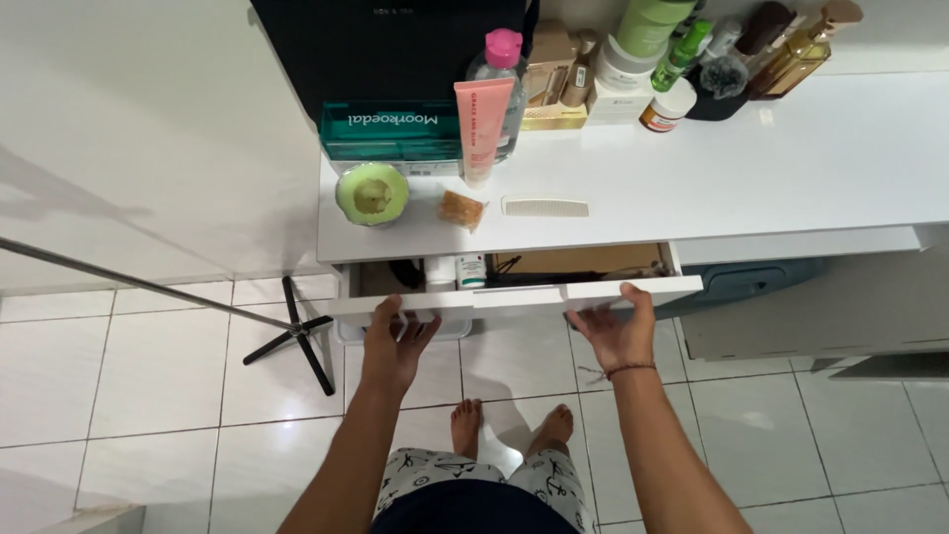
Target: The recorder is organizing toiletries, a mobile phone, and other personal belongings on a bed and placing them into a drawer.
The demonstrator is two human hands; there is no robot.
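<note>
A white drawer (514, 295) under a white desk top (771, 168) stands partly pulled out. My left hand (393, 341) grips the underside of its front edge near the left end. My right hand (618, 331) holds the front edge toward the right end, thumb on top. Inside the drawer I see a small white tube (472, 269), a dark cable (514, 279) and a brown bottom panel. A white comb (545, 207), a small tan packet (462, 210) and a round green jar (372, 194) lie on the desk just above the drawer.
Bottles, jars and a pink tube (482, 127) crowd the back of the desk beside a teal box (390, 131). A black stand's legs (297, 336) and a metal pole (129, 279) cross the tiled floor at left. My bare feet (509, 425) are below the drawer.
</note>
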